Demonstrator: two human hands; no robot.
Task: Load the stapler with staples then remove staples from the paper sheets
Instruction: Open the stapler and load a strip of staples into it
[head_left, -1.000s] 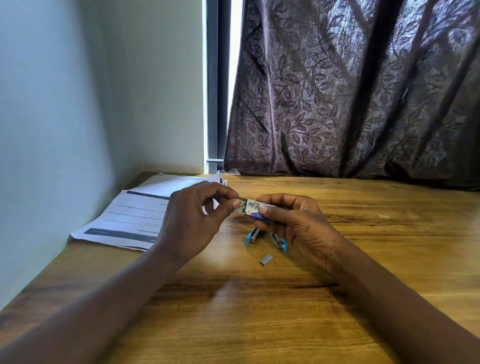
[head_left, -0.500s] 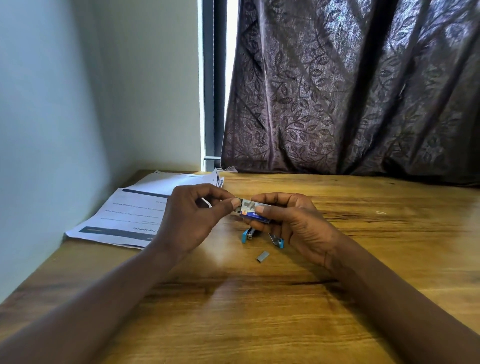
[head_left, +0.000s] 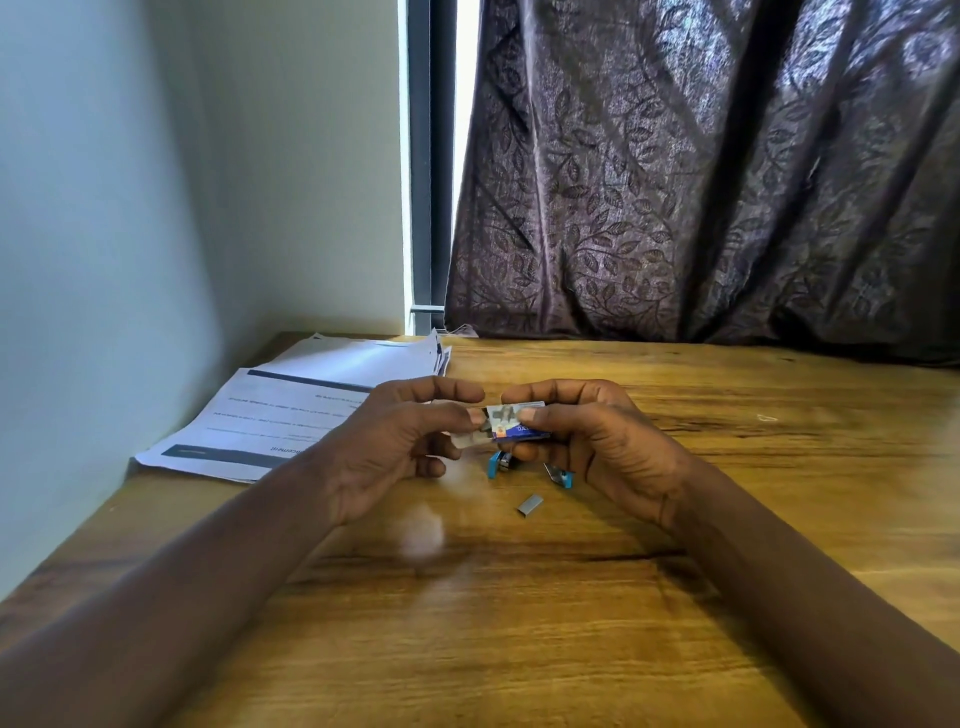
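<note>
A small blue and white staple box (head_left: 515, 422) is held above the wooden table between both hands. My right hand (head_left: 597, 441) grips its right end. My left hand (head_left: 400, 441) pinches its left end, where a pale inner tray or flap (head_left: 467, 439) sticks out. Below the box, a blue stapler (head_left: 530, 467) lies opened out on the table, mostly hidden by my right hand. A short grey strip of staples (head_left: 530, 505) lies just in front of it. Stapled paper sheets (head_left: 301, 410) lie at the back left.
The wooden table (head_left: 519, 623) meets a pale wall on the left and a dark patterned curtain (head_left: 701, 182) at the back. The paper stack reaches the table's left edge.
My left fingers have shifted at the box's left end, and a pale inner part now shows there. The stapler and the loose staple strip lie where they were.
</note>
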